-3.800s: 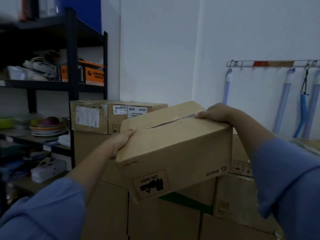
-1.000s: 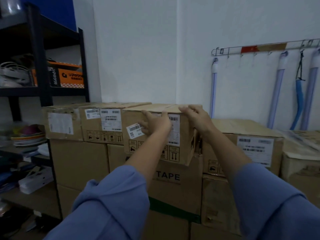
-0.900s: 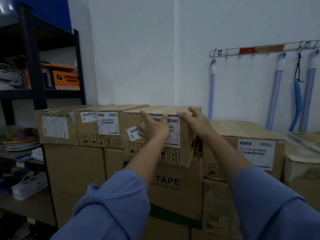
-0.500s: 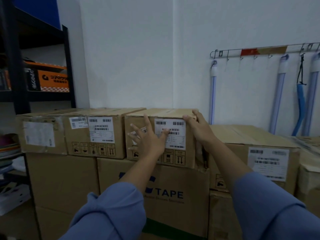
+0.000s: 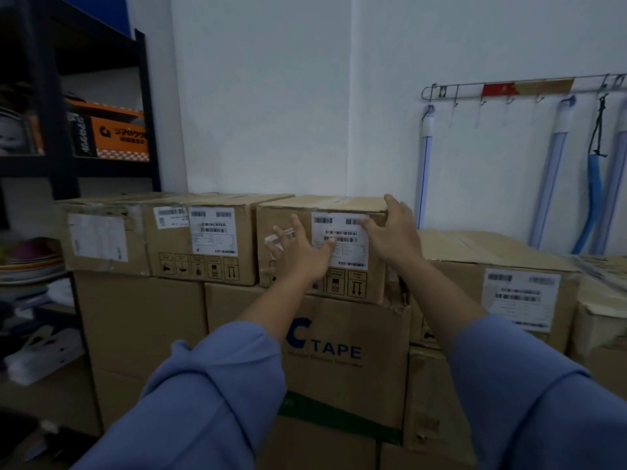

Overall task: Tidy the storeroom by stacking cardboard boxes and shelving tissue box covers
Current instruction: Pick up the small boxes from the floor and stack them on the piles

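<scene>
A small cardboard box with a white barcode label stands on top of a large box printed TAPE, against the white wall. My left hand lies flat on the small box's front face, fingers spread. My right hand rests on the box's upper right front corner, fingers straight and thumb across the label. A second labelled box stands touching it on the left, at the same height. No tissue box cover can be made out.
A lower labelled box sits to the right, with more cartons beyond it. A black metal shelf at the left holds an orange box, plates and clutter. Blue-and-white poles hang from a wall rack.
The box I carried tilted in both hands now stands on the stack. Over the last second both hands have stayed on its front while the view shifted right and closer.
</scene>
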